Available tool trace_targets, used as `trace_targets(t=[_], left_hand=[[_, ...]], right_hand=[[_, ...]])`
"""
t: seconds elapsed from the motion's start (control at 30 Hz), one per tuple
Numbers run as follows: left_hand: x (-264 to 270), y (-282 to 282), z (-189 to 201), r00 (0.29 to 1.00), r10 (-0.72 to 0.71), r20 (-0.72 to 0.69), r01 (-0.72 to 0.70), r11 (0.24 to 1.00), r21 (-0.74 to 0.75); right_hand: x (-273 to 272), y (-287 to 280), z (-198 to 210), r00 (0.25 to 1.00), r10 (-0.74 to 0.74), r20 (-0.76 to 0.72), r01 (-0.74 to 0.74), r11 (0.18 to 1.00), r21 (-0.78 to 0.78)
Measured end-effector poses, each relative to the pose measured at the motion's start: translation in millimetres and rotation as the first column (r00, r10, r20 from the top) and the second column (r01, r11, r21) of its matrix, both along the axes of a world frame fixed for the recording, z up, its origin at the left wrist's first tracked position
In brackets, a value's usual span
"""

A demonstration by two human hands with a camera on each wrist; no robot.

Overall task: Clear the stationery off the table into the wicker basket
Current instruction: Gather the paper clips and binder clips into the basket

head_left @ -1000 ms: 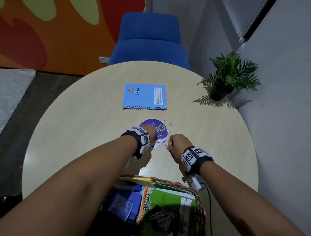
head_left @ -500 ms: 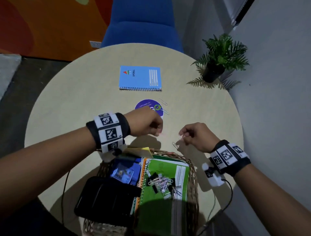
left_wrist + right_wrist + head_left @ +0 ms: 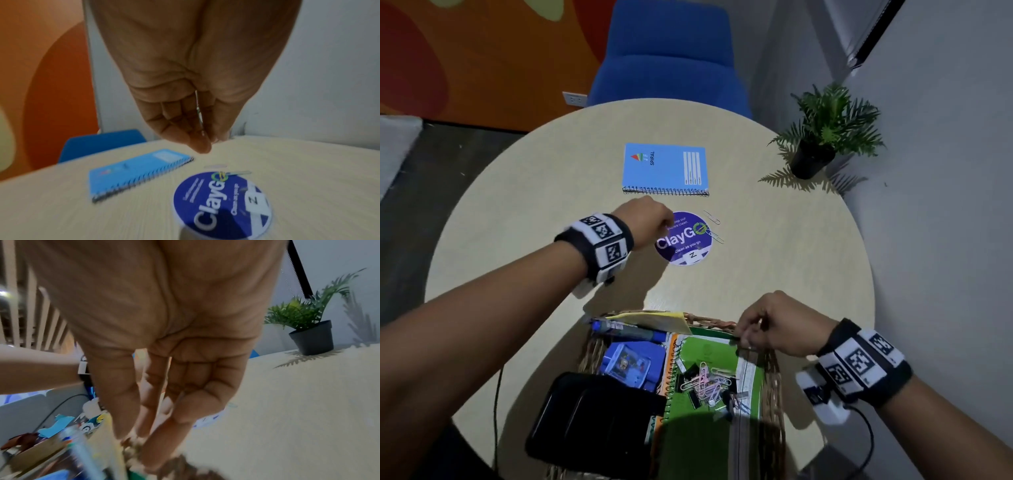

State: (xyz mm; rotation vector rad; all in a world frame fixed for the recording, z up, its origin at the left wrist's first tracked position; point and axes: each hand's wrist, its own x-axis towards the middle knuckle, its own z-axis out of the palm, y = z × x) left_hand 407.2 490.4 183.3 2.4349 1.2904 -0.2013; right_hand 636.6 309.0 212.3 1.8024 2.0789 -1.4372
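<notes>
A blue spiral notebook lies on the far half of the round table. Two paper clips rest at the edge of a round purple ClayGo sticker. My left hand hovers at the sticker's left edge and pinches a thin paper clip between thumb and fingers. My right hand hangs over the far rim of the wicker basket, its fingers pointing down and apart, with nothing plainly pinched.
The basket holds a green notebook, a heap of paper clips, a black case, a blue box, a pen and yellow notes. A potted plant stands at the table's far right by the wall. A blue chair sits behind the table.
My right hand drew back from the table to above the basket rim, and the clip it pinched no longer shows. My left hand shifted to the sticker's left edge, still curled.
</notes>
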Motion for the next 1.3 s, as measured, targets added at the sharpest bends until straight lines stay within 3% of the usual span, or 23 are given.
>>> trace_targets(t=[0.17, 0.3, 0.47, 0.63, 0.83, 0.93, 1.13, 1.3], left_hand=[[30.6, 22.4, -35.6, 0.993, 0.117, -0.028, -0.119, 0.991, -0.063], [68.4, 32.4, -57.6, 0.984, 0.172, -0.036, -0.175, 0.979, -0.099], [98.9, 47.0, -77.5, 0.957, 0.288, -0.042, -0.291, 0.95, -0.115], [105.6, 42.7, -85.3, 0.952, 0.283, -0.119, -0.296, 0.948, -0.115], [101.9, 37.6, -83.1, 0.943, 0.27, -0.197, -0.303, 0.939, -0.164], [90.6, 32.7, -79.1, 0.951, 0.202, -0.233, -0.247, 0.951, -0.187], [60.2, 19.0, -17.4, 0.991, 0.127, -0.039, -0.131, 0.98, -0.152], [38.2, -15.4, 20.5, 0.988, 0.035, 0.152, -0.016, 0.992, -0.127]], right_hand=[[6.3, 72.3, -32.0, 0.97, -0.24, -0.038, 0.242, 0.946, 0.214], [2.5, 129.3, -81.4, 0.911, -0.413, 0.023, 0.397, 0.888, 0.231], [-4.0, 154.9, -112.7, 0.826, -0.55, 0.124, 0.506, 0.82, 0.266], [-4.6, 158.3, -120.5, 0.839, -0.466, 0.281, 0.406, 0.88, 0.249], [9.7, 140.4, -121.3, 0.838, -0.46, 0.295, 0.425, 0.888, 0.177], [17.8, 120.8, -104.6, 0.863, -0.459, 0.212, 0.426, 0.886, 0.183], [27.8, 53.2, -45.7, 0.899, -0.42, -0.123, 0.435, 0.888, 0.149], [10.0, -10.3, -13.3, 0.946, -0.293, -0.139, 0.304, 0.95, 0.072]])
